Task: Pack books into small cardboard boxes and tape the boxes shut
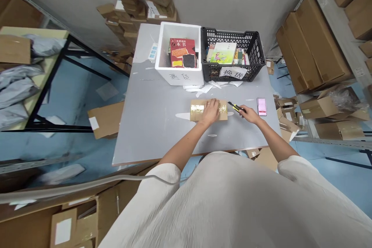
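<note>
A small cardboard box [195, 116] with shiny clear tape along its top lies on the grey table. My left hand [211, 111] holds it down on its right half, fingers together and reaching to its far edge. Just to the right, my right hand [248, 114] is closed around a black and yellow box cutter [236, 107]. The cutter's tip points left and away from me, near the box's right end; I cannot tell whether it touches. A phone [262, 107] with a lit pinkish screen lies right of my right hand.
At the table's [145, 124] back stand a white foam bin [177, 76] and a black plastic crate [255, 68], both holding books. White paper scraps [203, 90] lie before them. Cardboard boxes [128, 11] are stacked by the wall; a loaded shelf [360, 73] stands right.
</note>
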`<state>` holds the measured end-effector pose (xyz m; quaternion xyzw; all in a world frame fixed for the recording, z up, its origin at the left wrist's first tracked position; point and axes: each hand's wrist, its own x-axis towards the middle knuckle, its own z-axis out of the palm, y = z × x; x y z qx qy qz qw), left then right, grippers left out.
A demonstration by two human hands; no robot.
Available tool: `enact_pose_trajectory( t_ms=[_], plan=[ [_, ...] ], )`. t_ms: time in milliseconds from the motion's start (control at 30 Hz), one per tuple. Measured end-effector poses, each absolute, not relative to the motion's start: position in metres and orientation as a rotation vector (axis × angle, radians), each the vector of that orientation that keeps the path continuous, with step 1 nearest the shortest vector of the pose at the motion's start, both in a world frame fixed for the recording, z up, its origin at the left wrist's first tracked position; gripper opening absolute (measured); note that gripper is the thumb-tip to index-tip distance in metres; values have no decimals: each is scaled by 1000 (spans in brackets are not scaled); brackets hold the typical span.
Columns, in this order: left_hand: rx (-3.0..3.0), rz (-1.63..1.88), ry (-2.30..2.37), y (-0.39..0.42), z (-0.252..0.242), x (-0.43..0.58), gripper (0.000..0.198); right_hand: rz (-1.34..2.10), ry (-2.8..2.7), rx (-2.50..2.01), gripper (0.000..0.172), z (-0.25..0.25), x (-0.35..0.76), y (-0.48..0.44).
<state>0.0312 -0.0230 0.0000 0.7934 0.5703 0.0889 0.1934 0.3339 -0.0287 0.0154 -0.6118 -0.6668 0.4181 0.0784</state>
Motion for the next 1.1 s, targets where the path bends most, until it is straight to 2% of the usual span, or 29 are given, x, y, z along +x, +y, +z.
enact_pose_trajectory(
  t_ms=[133,300,433,633,867,1100],
  plan=[
    [2222,169,1560,-12,-4,32,80,1069,-2208,-1727,51,20,331,-45],
    [2211,98,1562,-2,-4,34,87,786,-2508,-1692,54,17,325,-55],
    [2222,144,1564,-6,-2,35,80,664,-2540,-1719,55,10,321,-58],
    [2227,223,1607,-23,-5,41,69,665,-2460,-1741,56,-5,315,-68],
    [2207,253,1642,-29,-8,41,70,617,-2310,-1829,59,-24,297,-77],
    [2197,227,1641,-30,-6,40,71,597,-2303,-1878,60,-21,311,-78]
  ],
)
